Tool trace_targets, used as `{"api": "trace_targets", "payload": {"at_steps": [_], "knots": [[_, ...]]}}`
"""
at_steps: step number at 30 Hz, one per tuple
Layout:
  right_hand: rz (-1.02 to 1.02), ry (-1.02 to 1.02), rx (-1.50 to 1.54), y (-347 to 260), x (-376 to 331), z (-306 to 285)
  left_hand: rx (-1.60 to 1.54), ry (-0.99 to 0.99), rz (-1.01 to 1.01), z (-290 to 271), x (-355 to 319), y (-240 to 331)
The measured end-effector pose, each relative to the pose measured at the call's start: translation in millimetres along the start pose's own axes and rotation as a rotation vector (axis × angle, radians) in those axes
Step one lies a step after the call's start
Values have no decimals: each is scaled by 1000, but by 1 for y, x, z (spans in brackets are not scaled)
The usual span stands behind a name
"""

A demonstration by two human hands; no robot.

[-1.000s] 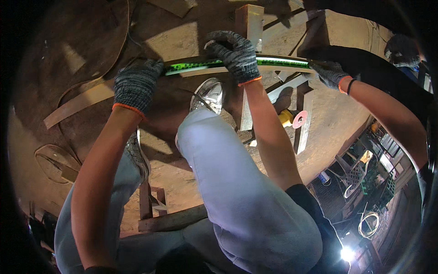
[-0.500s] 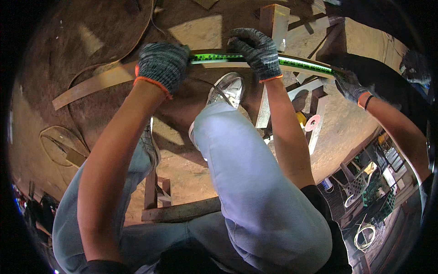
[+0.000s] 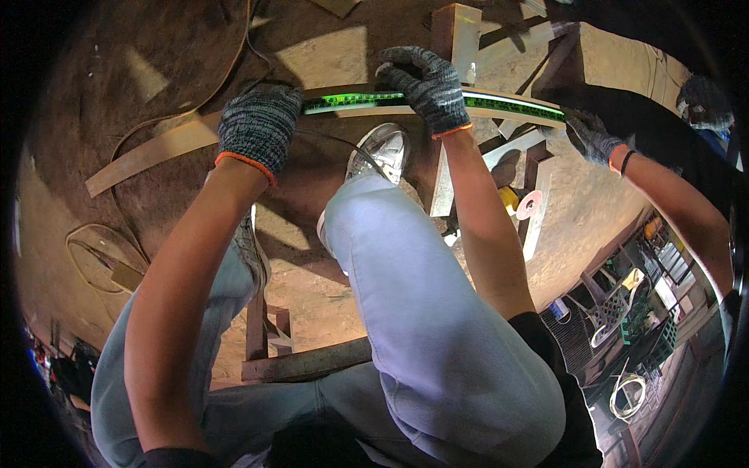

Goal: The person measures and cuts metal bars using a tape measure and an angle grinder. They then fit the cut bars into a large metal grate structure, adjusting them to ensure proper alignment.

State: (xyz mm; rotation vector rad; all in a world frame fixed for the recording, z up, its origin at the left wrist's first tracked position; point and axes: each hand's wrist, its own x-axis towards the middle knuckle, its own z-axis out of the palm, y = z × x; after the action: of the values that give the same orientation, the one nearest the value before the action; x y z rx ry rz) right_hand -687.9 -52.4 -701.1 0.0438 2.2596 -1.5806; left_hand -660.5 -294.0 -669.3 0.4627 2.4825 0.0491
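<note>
A green tape measure blade [image 3: 351, 101] with dark markings runs along a long flat metal bar [image 3: 160, 153], which looks curved in this wide view. My left hand [image 3: 259, 125], in a grey knitted glove with an orange cuff, is closed over the bar at the tape's left end; its fingertips are hidden. My right hand [image 3: 431, 87], gloved alike, has its fingers bent over the tape and the bar near the middle. At the tape's right end, another person's gloved hand [image 3: 593, 140] touches the bar.
Metal pieces, including an upright steel section [image 3: 456, 39], stand beyond the bar. A tool with a pink disc [image 3: 529, 204] lies right of my forearm. A cable [image 3: 234, 66] crosses the floor at left. Coiled white cord [image 3: 626, 396] and a green crate [image 3: 663, 343] are at lower right.
My left hand has slid a little left along the bar, and more of the green tape shows beside it. The whole view has shifted slightly; my right hand stays over the tape.
</note>
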Motion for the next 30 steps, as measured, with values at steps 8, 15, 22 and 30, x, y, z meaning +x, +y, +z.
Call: {"api": "trace_targets", "payload": {"at_steps": [8,15,22,30], "knots": [[15,-18,83,-1,-1,2,-14,-76,-26,-10,-2,2],[-255,26,-266,10,5,-4,-81,131,116,15,3,-14],[-141,33,-56,9,1,-5,21,-165,-79,-37,3,16],[-246,34,-164,6,4,-1,-105,-80,97,-18,33,15]]}}
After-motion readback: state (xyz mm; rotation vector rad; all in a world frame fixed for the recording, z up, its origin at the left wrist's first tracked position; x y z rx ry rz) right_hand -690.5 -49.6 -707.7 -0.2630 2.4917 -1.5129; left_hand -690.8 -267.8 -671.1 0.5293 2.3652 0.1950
